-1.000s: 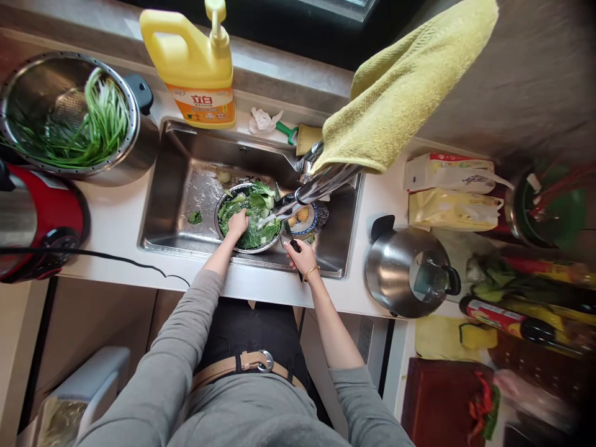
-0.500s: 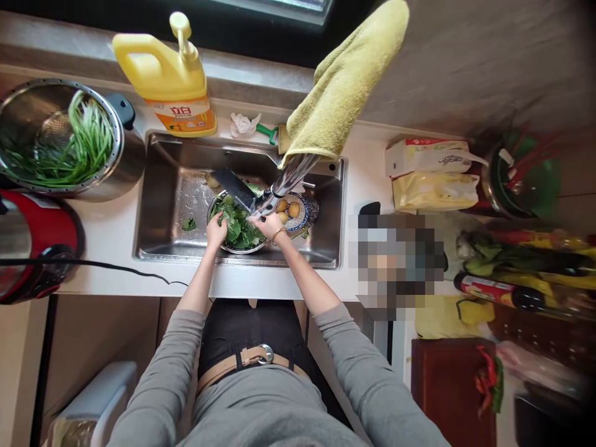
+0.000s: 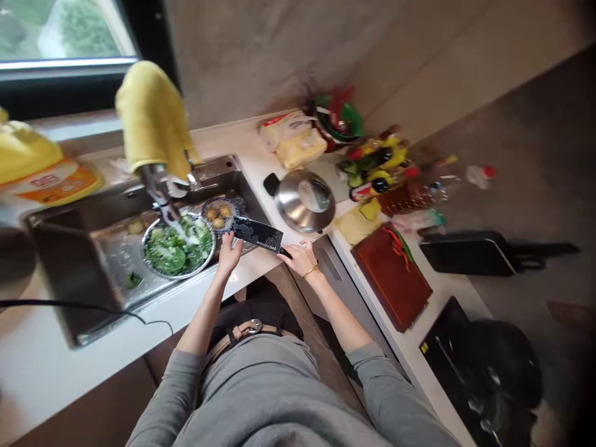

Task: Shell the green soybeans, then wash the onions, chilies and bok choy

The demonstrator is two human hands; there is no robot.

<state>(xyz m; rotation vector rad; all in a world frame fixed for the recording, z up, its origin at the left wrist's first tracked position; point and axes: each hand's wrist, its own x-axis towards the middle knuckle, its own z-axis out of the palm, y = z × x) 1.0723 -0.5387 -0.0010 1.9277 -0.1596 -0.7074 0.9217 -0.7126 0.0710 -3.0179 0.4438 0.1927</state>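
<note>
In my right hand (image 3: pixel 300 257) is the handle of a black kitchen cleaver (image 3: pixel 257 234), held over the front right edge of the sink (image 3: pixel 254 205). Its wide wet blade points left. Close to the blade's far end is my left hand (image 3: pixel 230 253), fingers apart and gripping nothing; whether they touch the blade I cannot tell. Left of it, leafy greens (image 3: pixel 174 257) fill a round metal bowl in the sink, with water from the faucet (image 3: pixel 158 189) running onto them. Several small round yellowish items (image 3: pixel 218 217) sit on a blue-and-white plate behind the left hand.
A yellow cloth (image 3: pixel 151 118) drapes over the faucet. Right of the sink is a domed metal lid (image 3: pixel 305 202). Further along are a brown cutting board (image 3: pixel 393 276) with red and green peppers (image 3: pixel 399 247), and a dark pan (image 3: pixel 498 363) on the stove. A cord (image 3: pixel 69 303) crosses the left counter.
My view has swung right. The right hand has brought the cleaver out from under the faucet to the right sink edge. The left hand has left the greens and moved beside the blade.
</note>
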